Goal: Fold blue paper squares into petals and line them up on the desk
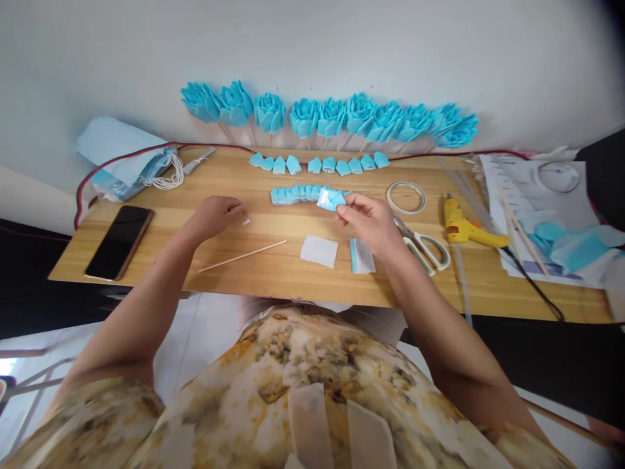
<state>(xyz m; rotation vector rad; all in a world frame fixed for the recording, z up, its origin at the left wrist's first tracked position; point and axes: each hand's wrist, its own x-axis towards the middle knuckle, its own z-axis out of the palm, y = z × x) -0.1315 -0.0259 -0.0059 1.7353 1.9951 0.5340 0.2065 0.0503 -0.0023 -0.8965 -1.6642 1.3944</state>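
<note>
My right hand pinches a folded blue petal with a white patch, holding it in front of a tight row of blue petals. To the left, my left hand hovers over the table with its fingers curled together; whatever they may hold is hidden. A tiny pale scrap shows just below those fingertips. Between my arms are a thin wooden stick, a white fabric square and a blue-edged white piece, the last close to my right wrist.
Several blue fabric flowers on sticks lean on the wall behind more petals. Rightward are a tape roll, scissors, a yellow glue gun and papers. A phone and bagged masks sit left.
</note>
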